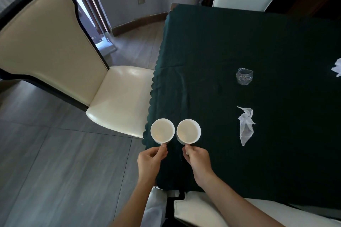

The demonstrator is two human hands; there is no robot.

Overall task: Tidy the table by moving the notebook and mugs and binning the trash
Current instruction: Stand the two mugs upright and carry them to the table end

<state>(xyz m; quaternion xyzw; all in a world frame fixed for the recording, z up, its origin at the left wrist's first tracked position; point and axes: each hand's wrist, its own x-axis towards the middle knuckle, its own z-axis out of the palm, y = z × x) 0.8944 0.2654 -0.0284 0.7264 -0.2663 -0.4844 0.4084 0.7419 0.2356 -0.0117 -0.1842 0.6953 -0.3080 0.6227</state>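
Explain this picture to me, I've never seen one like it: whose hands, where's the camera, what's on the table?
No machine here: these are a person's two bare hands, filmed by a camera worn on the head, looking forward and down. The left hand holds the left mug by its handle, the right hand the right mug; both mugs look empty. On the green tablecloth lie a clear cup, a crumpled tissue and, at the right edge, a white scrap.

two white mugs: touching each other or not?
Apart. The head view shows a thin dark strip of tablecloth between the left mug and the right mug, running from the rims down their sides.
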